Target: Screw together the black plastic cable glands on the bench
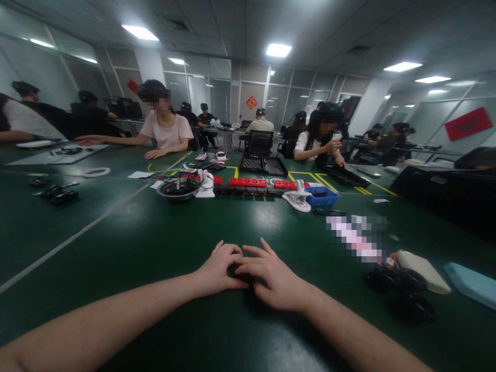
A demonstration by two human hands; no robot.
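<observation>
My left hand [221,268] and my right hand [275,276] meet low over the green table [163,243], close to me. The right fingers are spread and reach across to the left fingertips. On the left, the fingers bend loosely, with the thumb apart below them. No object shows in either hand; the dark patch between them looks like shadow. Ahead of the hands lie a row of red blocks [248,182], a round metal bowl [178,191] with cables, a white clip-like piece [298,197] and a blue bin [322,195].
At right are black rounded objects [401,284], a cream case [423,271] and a light blue box [470,281]. Small black parts [58,194] lie at left. Across the table sit two people, one in a pink top [168,132], near black trays [263,165].
</observation>
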